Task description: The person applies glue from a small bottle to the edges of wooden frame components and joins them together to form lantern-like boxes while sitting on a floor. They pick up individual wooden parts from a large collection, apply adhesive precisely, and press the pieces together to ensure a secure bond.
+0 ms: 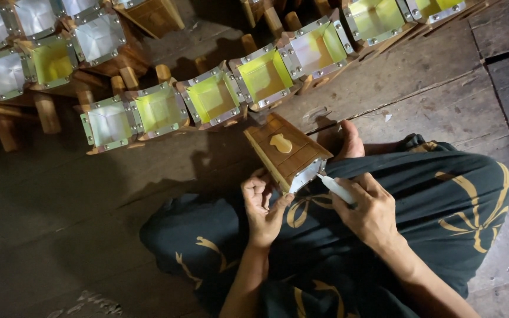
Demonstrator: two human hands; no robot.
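Left hand (263, 203) grips wooden box (286, 152) edge; right hand (367, 207) holds white tube (337, 188)

Layout: person seated on floor, box held centre frame, more boxes across top.

Wooden box (287, 154) sits centre frame, above the lap, btwn both hands. Left hand (262, 206) grips its lower-left edge; right hand (369, 209) is just right of it, holding a pen-like tool (337, 188) w/ tip touching the box's lower-right end. Bare foot (350, 141) lies on plank floor (431, 100) just right of box. Row of open boxes (213, 97) runs upper left to upper right, behind held box; more stacked in upper-left corner.
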